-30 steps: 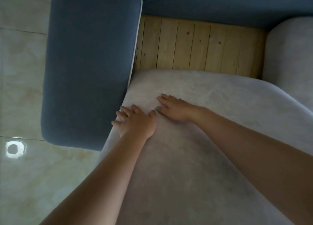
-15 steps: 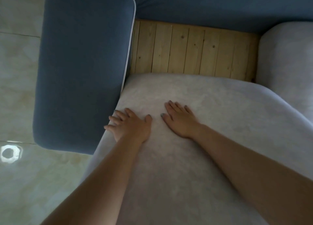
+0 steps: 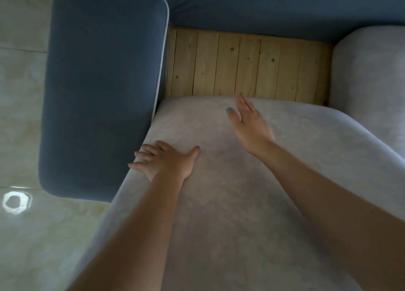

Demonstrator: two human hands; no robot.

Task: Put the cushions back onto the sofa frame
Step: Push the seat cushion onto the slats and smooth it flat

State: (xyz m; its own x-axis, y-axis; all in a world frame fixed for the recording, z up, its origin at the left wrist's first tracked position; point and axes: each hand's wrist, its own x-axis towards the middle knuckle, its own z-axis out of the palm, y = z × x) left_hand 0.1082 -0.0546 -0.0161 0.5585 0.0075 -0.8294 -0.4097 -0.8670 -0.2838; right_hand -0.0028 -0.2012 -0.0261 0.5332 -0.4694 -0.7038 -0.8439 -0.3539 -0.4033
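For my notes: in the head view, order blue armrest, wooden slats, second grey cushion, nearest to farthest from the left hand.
1. blue armrest, just left of the left hand
2. wooden slats, ahead
3. second grey cushion, far right

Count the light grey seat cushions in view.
2. The near cushion lies in front, leaving wooden slats bare; the far cushion sits at right against the backrest. Others may be out of frame.

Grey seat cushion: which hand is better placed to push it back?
Right, probably: the right hand is open where the grey cushion meets the wooden slats; the left hand rests beside the blue armrest.
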